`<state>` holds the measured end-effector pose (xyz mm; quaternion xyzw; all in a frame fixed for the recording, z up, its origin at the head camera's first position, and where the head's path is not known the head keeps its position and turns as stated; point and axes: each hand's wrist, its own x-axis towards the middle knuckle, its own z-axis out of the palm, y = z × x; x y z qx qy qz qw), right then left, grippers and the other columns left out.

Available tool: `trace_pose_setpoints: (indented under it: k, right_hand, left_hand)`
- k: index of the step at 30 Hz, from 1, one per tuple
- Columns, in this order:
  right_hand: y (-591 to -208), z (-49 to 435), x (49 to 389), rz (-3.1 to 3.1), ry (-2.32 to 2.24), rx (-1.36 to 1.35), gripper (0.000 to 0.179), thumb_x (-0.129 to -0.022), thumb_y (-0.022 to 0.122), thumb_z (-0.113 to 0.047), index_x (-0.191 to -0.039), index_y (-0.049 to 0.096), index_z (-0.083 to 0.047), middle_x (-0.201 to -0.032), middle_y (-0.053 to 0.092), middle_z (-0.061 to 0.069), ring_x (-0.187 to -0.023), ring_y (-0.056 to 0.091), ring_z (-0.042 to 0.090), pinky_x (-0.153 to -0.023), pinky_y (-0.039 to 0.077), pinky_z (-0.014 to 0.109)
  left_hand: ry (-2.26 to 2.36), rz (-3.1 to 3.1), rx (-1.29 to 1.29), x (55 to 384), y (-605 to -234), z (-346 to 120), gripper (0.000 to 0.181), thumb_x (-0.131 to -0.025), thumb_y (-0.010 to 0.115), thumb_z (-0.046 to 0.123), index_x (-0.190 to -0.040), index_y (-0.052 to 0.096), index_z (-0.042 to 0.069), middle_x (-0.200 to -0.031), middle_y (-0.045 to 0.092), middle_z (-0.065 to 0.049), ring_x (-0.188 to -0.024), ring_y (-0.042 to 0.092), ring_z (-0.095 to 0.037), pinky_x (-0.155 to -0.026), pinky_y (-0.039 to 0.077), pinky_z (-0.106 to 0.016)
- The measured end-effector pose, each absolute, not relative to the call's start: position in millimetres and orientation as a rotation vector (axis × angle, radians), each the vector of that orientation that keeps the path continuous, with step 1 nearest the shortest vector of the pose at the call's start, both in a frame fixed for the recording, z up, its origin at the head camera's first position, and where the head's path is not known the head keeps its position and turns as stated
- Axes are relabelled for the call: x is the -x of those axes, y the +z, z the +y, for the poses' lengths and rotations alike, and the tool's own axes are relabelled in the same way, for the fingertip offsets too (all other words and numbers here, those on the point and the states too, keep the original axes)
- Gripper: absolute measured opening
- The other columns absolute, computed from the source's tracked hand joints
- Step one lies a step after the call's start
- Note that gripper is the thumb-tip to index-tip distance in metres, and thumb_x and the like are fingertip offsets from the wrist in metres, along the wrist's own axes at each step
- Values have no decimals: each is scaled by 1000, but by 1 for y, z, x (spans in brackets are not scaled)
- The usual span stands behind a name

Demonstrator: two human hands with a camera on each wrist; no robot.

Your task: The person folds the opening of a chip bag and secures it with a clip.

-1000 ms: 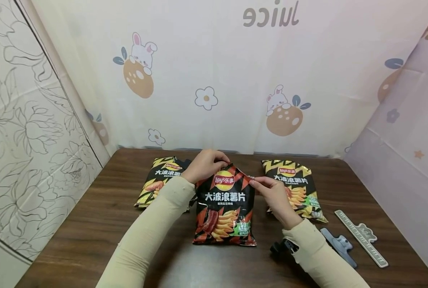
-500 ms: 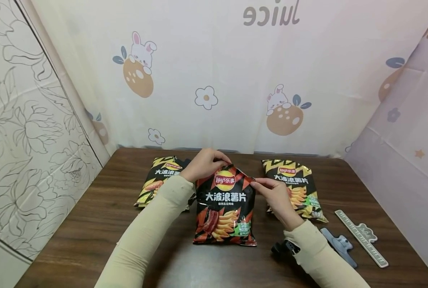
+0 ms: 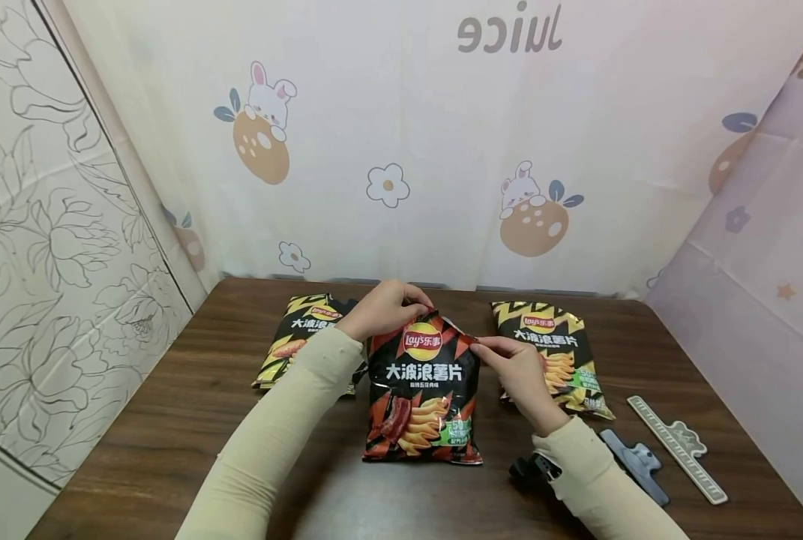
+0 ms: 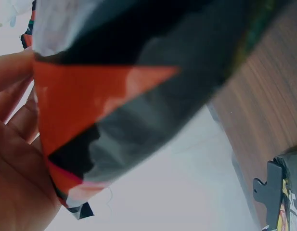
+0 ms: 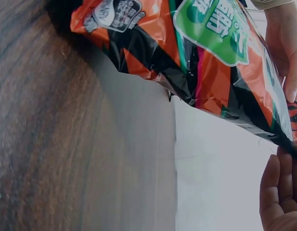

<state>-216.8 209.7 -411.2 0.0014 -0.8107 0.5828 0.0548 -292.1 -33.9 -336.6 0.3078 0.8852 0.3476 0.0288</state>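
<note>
A red and black bag of potato chips (image 3: 421, 405) stands upright in the middle of the table, its printed front toward me. My left hand (image 3: 389, 307) pinches its top edge near the left side. With thumb and fingers my right hand (image 3: 517, 369) grips the top right corner. Between the hands the top edge bends, and a pale strip shows along it. The left wrist view has the bag's red and black side (image 4: 85, 101) close up, beside the left palm (image 4: 18, 173). In the right wrist view, the bag (image 5: 215, 77) hangs over the fingers (image 5: 285, 183) at its corner.
Yellow and black chip bags lie behind on the left (image 3: 286, 349) and right (image 3: 555, 351). A dark clip (image 4: 268, 190) sits on the left one. On the table's right side lie a grey bag clip (image 3: 636, 465) and a pale long clip (image 3: 678, 446). A curtain (image 3: 441, 135) hangs behind.
Both hands keep their hold at nearly the same places. The top edge of the red bag between them has shifted slightly, with its pale strip showing differently.
</note>
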Motion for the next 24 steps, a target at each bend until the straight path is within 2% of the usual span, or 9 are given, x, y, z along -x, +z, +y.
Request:
trace_pose_setpoints:
  k: [4, 9, 11, 14, 19, 24]
  right_hand:
    - [-412, 209, 217, -2425, 1784, -22, 38, -89, 73, -35, -111, 74, -4, -99, 75, 3, -82, 70, 4, -80, 57, 29]
    - [-412, 209, 217, -2413, 1775, -27, 38, -89, 73, -35, -110, 74, -3, -98, 75, 2, -83, 69, 4, -80, 57, 30]
    - [-412, 209, 217, -2416, 1773, -23, 39, -89, 73, -36, -110, 74, -4, -99, 75, 2, -83, 69, 4, -80, 57, 30]
    - [-412, 208, 216, -2427, 1769, -16, 39, -89, 72, -37, -111, 74, -5, -101, 75, 3, -84, 69, 4, -81, 56, 31]
    - [-412, 208, 216, -2431, 1756, -22, 39, -89, 72, -37, -110, 75, -4, -100, 75, 3, -83, 69, 4, -82, 57, 32]
    - [-411, 209, 215, -2412, 1770, -37, 37, -89, 72, -35, -110, 74, -3, -99, 74, 1, -83, 69, 4, -79, 56, 28]
  left_hand:
    - [1030, 2740, -955, 291, -334, -33, 19, -98, 61, 22, -107, 76, 15, -97, 74, -1, -72, 60, -10, -69, 47, -26]
    - [961, 2722, -961, 289, -330, -29, 25, -98, 60, 32, -111, 73, 15, -106, 72, 0, -90, 65, -12, -81, 52, -32]
    - [921, 2720, -952, 288, -330, -27, 29, -99, 58, 36, -113, 72, 16, -108, 71, 0, -93, 64, -13, -82, 52, -33]
    - [851, 2738, -931, 288, -329, -22, 34, -101, 53, 41, -109, 73, 15, -103, 72, -2, -87, 63, -13, -77, 51, -31]
    - [795, 2762, -862, 286, -327, -17, 41, -101, 49, 48, -95, 75, 17, -86, 72, -3, -70, 58, -14, -64, 44, -28]
    - [787, 2756, -863, 286, -325, -17, 39, -101, 50, 45, -94, 76, 17, -76, 66, 1, -63, 52, -13, -59, 40, -27]
